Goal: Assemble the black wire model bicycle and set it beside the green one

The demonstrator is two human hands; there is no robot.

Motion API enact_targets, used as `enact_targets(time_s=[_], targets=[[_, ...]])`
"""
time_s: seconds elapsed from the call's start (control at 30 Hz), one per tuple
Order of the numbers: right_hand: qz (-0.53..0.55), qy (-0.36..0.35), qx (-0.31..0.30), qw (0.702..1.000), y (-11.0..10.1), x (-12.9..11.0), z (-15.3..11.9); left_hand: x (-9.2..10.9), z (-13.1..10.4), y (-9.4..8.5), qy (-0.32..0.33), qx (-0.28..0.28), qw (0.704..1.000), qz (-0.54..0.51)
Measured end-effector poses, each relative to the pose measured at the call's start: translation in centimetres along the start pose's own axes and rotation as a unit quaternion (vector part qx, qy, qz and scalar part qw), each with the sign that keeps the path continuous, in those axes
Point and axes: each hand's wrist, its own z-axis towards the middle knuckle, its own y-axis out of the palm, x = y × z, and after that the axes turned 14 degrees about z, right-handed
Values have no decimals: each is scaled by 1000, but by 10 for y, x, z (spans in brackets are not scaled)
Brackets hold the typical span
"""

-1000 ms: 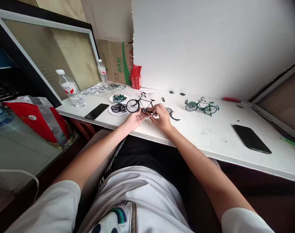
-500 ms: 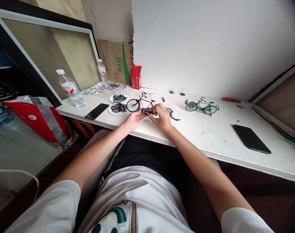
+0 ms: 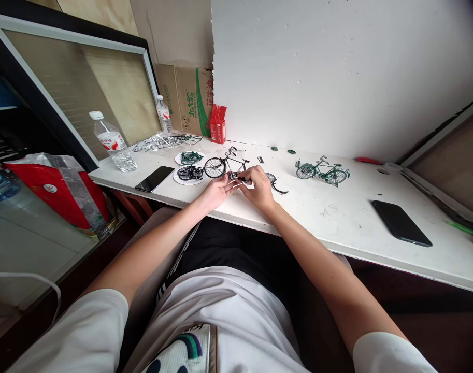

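A small black model bicycle (image 3: 230,161) stands upright between my hands, its front wheel to the left. My left hand (image 3: 216,192) grips it low, near the pedals, with the fingers closed. My right hand (image 3: 258,187) pinches at the rear lower part of the frame; a thin light-coloured rod or strip shows between the two hands. What exactly the right fingertips hold is hidden. Just beyond the right hand lie a spoked wheel (image 3: 270,177) and a curved black part (image 3: 280,191). A green model bicycle (image 3: 322,172) stands farther right on the white table (image 3: 310,217).
Two white plates at left hold black parts (image 3: 190,173) and green parts (image 3: 191,157). Nearby are a phone (image 3: 155,178), water bottles (image 3: 112,142), a red box (image 3: 218,125) and a carton (image 3: 189,101). A black phone-like slab (image 3: 401,223) lies at right.
The bicycle's front end has shifted very slightly to the right. Both hands keep nearly the same place and hold.
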Motion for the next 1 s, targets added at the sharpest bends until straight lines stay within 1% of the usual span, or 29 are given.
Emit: enact_targets(time_s=[0.13, 0.27, 0.33, 0.43, 0.53, 0.7, 0.77, 0.87, 0.93, 1.0], targets=[[7, 34, 21, 999, 2, -2, 0, -2, 0, -2, 12, -20, 1000, 14], [7, 60, 20, 998, 4, -6, 0, -3, -1, 0, 29, -6, 999, 25], [9, 71, 21, 997, 4, -9, 1, -3, -1, 1, 47, 5, 998, 43], [24, 65, 25, 997, 2, -13, 2, 0, -1, 2, 82, 16, 993, 86], [43, 71, 39, 996, -2, -15, 5, 7, -1, 2, 126, 31, 981, 147], [22, 95, 90, 991, -11, -13, 14, 21, -3, 4, 220, 58, 944, 240], [20, 103, 98, 990, -15, -13, 20, 26, -3, 3, 236, 57, 929, 278], [58, 124, 111, 984, -22, -18, 29, 34, -5, 2, 254, 61, 907, 330], [97, 140, 124, 978, -26, -22, 33, 40, -7, 0, 272, 71, 884, 374], [125, 155, 138, 970, -28, -24, 37, 47, -11, -2, 299, 93, 848, 426]])
